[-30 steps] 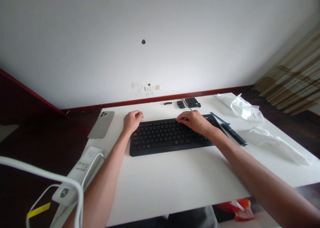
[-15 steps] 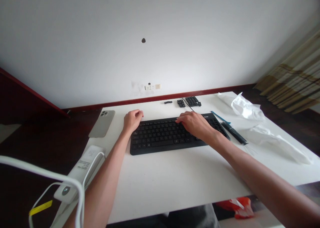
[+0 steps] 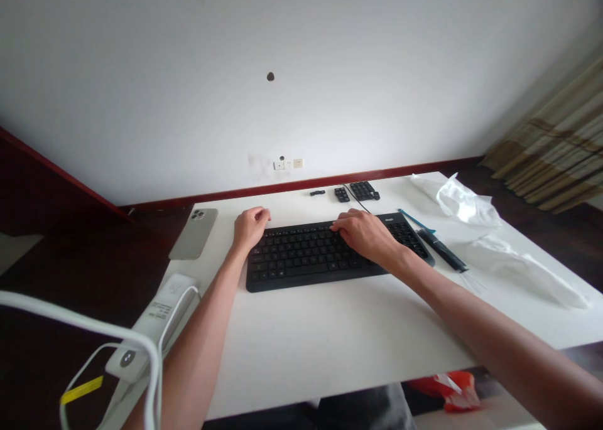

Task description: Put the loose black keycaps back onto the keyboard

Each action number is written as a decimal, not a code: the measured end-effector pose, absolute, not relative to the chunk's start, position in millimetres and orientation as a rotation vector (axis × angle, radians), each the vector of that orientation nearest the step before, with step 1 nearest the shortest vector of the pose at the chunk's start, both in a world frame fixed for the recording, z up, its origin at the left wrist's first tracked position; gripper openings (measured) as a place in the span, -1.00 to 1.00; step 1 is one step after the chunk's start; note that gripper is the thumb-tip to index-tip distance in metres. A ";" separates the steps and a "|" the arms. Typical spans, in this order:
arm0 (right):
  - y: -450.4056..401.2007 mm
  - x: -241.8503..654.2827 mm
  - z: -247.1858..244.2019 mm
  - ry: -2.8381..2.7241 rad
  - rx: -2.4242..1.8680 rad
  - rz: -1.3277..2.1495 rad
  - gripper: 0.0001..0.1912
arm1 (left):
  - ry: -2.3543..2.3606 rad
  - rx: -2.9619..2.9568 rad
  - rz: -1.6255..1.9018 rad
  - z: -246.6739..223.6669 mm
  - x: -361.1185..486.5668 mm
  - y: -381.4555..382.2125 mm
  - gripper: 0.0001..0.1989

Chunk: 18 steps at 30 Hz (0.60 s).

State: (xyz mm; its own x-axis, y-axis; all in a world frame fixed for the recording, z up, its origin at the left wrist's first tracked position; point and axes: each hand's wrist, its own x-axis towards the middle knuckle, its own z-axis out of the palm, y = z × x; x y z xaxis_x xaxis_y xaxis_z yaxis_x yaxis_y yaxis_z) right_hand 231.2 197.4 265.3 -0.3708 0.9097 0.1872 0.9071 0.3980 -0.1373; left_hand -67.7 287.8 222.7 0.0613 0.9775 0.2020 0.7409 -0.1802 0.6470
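A black keyboard (image 3: pixel 308 270) lies on the white table in front of me. My left hand (image 3: pixel 249 228) is closed in a loose fist at its upper left corner, against the edge, with nothing visible in it. Over the right-centre keys, my right hand (image 3: pixel 362 230) has its fingers drawn together, the tips at the top row. Whatever those fingers pinch is hidden. Loose black keycaps lie behind the keyboard: a small row (image 3: pixel 317 193), a middle cluster (image 3: pixel 342 195) and a larger block (image 3: pixel 362 191).
Right of the keyboard lie a blue stick-like tool (image 3: pixel 414 219) and a black brush-like tool (image 3: pixel 443 250). Crumpled white plastic wraps (image 3: pixel 464 205) are farther right. A phone (image 3: pixel 194 233) and a white power strip (image 3: pixel 151 329) with cables line the left edge.
Both hands keep the same poses and places on the keyboard. The whole view has shifted very slightly.
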 end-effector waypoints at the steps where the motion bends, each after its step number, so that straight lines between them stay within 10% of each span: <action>1: 197.5 230.4 264.6 -2.395 -1.615 0.030 -0.66 | 1.718 1.977 0.865 222.8 -67.4 287.9 -0.65; 18: 200.8 227.8 254.7 -2.313 -1.288 0.149 -0.63 | 1.714 1.984 0.856 223.0 -66.6 288.3 -0.66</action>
State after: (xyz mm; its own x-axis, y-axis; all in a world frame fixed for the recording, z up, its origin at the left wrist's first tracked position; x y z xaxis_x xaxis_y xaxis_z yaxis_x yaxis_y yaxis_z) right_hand 227.8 200.8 254.7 -0.4382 0.8238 0.3597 0.7710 0.5502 -0.3208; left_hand -66.6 288.3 223.0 0.0702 0.9777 0.1980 0.7455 -0.1833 0.6408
